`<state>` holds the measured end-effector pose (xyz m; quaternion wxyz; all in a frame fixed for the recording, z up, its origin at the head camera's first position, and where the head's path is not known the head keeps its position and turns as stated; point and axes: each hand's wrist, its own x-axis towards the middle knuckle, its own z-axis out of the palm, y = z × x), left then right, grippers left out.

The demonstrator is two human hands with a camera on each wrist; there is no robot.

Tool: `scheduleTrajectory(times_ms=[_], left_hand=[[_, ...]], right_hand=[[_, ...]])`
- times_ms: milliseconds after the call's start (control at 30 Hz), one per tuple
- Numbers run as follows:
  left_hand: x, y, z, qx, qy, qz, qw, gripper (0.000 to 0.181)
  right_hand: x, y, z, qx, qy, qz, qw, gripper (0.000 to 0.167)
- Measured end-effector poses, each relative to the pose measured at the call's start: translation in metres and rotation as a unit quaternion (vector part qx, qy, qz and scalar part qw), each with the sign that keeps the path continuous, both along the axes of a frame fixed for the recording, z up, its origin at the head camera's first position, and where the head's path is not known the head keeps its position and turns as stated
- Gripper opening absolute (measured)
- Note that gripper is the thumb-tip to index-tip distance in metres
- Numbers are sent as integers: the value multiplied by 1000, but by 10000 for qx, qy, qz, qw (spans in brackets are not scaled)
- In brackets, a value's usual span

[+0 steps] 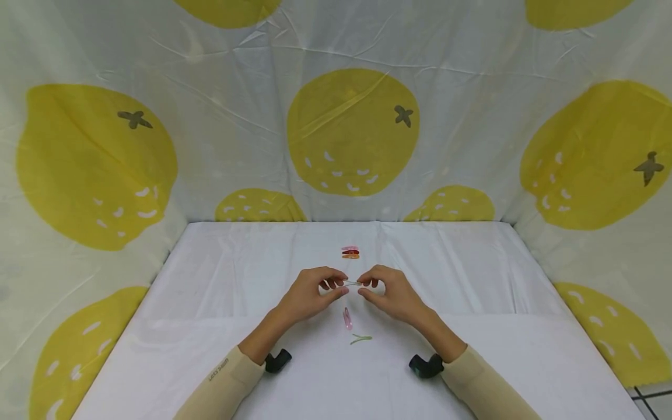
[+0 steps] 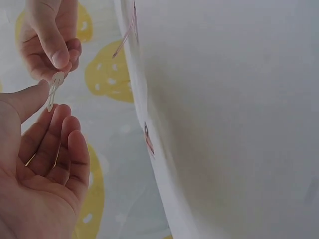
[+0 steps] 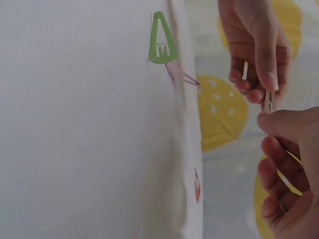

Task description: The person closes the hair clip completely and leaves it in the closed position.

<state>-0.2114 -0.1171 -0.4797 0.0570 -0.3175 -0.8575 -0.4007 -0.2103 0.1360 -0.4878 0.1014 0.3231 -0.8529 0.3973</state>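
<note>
Over the middle of the table, both hands hold a pale snap hair clip [image 1: 353,283] between them. My left hand [image 1: 313,291] pinches one end with thumb and fingertips, and my right hand [image 1: 392,291] pinches the other. The clip [image 2: 56,87] looks whitish in the left wrist view; fingertips cover its ends. Below the hands lie a pink hair clip [image 1: 347,318] and a green hair clip [image 1: 361,338]. Beyond them, a pink clip [image 1: 350,248], a red clip [image 1: 350,252] and an orange clip [image 1: 350,256] lie in a close stack of rows.
A white cloth [image 1: 210,280] covers the table. Lemon-patterned sheets [image 1: 236,116] stand at the back and both sides. Black devices [image 1: 278,360] sit at both wrists, by the beige sleeves [image 1: 226,379].
</note>
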Motion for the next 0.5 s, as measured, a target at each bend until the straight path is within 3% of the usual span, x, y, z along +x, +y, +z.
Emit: scheduleTrajectory(times_ms=[233,500], left_hand=[[-13,0,10,171,93,239,9995,25],[-19,9,14,234,59,143,9996,25]], right_hand=[[-10,-2,5,-146,-76,-234,9996,19],[-18,-4,13,-200,-145,-434,9987,11]])
